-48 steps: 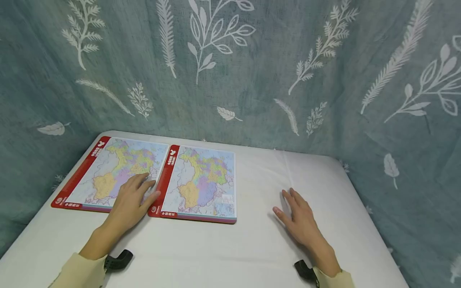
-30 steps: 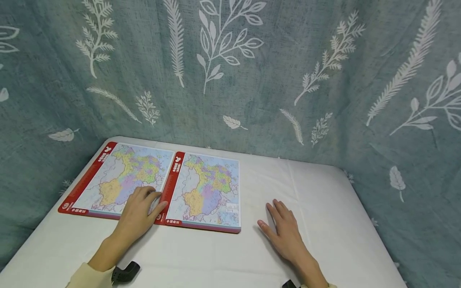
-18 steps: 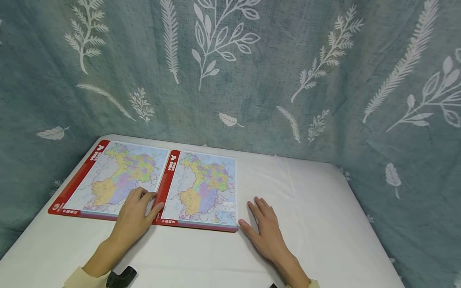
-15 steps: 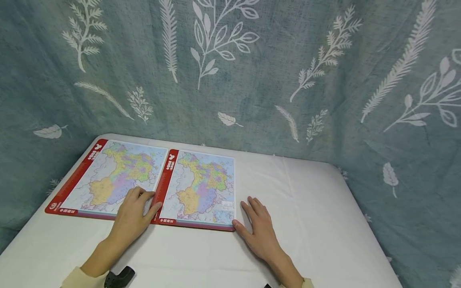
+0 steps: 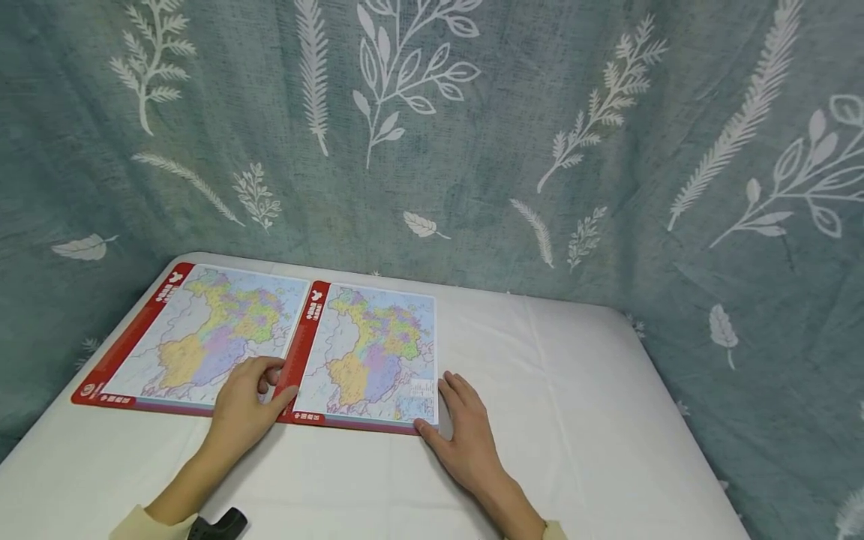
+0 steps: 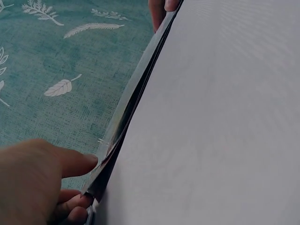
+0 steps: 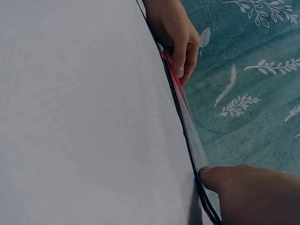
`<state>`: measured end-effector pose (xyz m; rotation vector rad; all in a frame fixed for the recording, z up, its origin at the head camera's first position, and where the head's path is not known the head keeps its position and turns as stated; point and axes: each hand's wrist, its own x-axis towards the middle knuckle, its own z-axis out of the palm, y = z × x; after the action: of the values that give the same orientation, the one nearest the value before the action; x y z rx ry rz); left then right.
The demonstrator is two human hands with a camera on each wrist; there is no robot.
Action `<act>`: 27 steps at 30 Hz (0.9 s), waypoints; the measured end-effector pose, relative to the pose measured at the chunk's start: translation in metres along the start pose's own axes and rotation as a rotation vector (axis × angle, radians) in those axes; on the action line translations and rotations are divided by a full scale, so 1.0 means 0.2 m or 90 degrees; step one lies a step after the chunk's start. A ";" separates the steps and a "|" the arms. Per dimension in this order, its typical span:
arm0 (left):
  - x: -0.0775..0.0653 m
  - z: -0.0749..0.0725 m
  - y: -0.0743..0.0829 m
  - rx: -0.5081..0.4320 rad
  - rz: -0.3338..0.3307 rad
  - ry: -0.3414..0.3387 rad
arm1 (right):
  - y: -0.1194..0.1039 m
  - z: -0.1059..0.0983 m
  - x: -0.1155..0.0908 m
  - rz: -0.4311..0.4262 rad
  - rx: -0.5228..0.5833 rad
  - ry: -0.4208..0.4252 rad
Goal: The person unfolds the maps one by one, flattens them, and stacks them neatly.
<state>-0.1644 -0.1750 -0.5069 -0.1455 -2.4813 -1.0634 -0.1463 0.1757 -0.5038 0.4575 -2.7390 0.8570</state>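
Two printed maps lie side by side on the white table in the head view, each with a red band along its left side: the left map (image 5: 216, 330) and the right map (image 5: 378, 352). My left hand (image 5: 244, 401) pinches the right map at its near left corner, thumb over the red band and fingers curled at the edge. Layers part slightly there in the left wrist view, beside the thumb (image 6: 77, 161). My right hand (image 5: 466, 435) is at the opposite near corner, its thumb touching the corner and its fingers fairly straight along the right edge.
White cloth covers the table (image 5: 540, 420). Behind it and at both sides hangs a green curtain (image 5: 472, 150) with white leaf prints. A black strap device (image 5: 219, 525) sits on the left wrist.
My right hand has moved left from the bare cloth to the right map's near corner. My left hand's fingers have curled in at the red band's edge.
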 end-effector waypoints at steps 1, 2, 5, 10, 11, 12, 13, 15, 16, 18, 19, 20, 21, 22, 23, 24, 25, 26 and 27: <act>0.00 0.00 0.00 0.000 0.000 -0.004 | 0.00 0.00 0.00 0.001 0.002 0.001; 0.00 -0.01 0.00 0.000 -0.001 -0.009 | -0.01 0.00 -0.01 0.001 0.004 0.004; 0.00 -0.02 0.01 -0.007 -0.001 -0.025 | -0.01 0.00 -0.01 0.005 0.020 0.016; 0.00 -0.02 0.01 -0.006 -0.006 -0.040 | -0.02 -0.01 -0.01 0.019 0.051 0.050; 0.00 -0.01 0.01 -0.004 -0.007 -0.041 | -0.02 -0.01 0.00 0.023 0.061 0.055; -0.01 -0.01 0.01 -0.002 -0.008 -0.043 | -0.02 -0.02 0.00 0.026 0.072 0.059; -0.01 -0.01 0.01 0.000 -0.009 -0.044 | -0.02 -0.02 0.00 0.029 0.088 0.057; -0.01 -0.01 0.01 0.001 -0.010 -0.047 | -0.02 -0.02 0.00 0.028 0.120 0.047; -0.02 -0.01 0.01 0.000 -0.010 -0.048 | -0.02 -0.02 0.00 0.026 0.135 0.040; -0.02 -0.01 0.01 -0.001 -0.007 -0.050 | -0.02 -0.02 0.00 0.016 0.162 0.026; -0.02 -0.01 0.01 -0.002 -0.005 -0.049 | -0.02 -0.02 0.00 0.011 0.174 0.020; -0.02 -0.01 0.01 -0.002 -0.003 -0.048 | -0.01 -0.02 0.00 0.004 0.184 0.018; -0.02 -0.01 0.01 -0.003 0.000 -0.047 | -0.01 -0.02 0.00 -0.003 0.192 0.017; -0.02 -0.01 0.01 -0.003 0.004 -0.045 | -0.01 -0.02 0.00 -0.009 0.197 0.017; -0.02 -0.01 0.01 -0.004 0.009 -0.044 | -0.01 -0.02 -0.01 -0.016 0.202 0.018; -0.02 -0.01 0.01 -0.005 0.014 -0.042 | -0.01 -0.02 -0.01 -0.019 0.206 0.019; -0.02 -0.01 0.01 -0.005 0.017 -0.041 | -0.01 -0.02 -0.01 -0.020 0.208 0.021; -0.01 -0.01 0.01 -0.005 0.021 -0.041 | -0.01 -0.02 -0.01 -0.022 0.208 0.024; -0.01 -0.01 0.01 -0.005 0.025 -0.041 | -0.01 -0.03 -0.01 -0.016 0.211 0.026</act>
<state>-0.1610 -0.1742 -0.5048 -0.2332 -2.5211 -1.0692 -0.1426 0.1787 -0.4998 0.5263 -2.5530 1.3053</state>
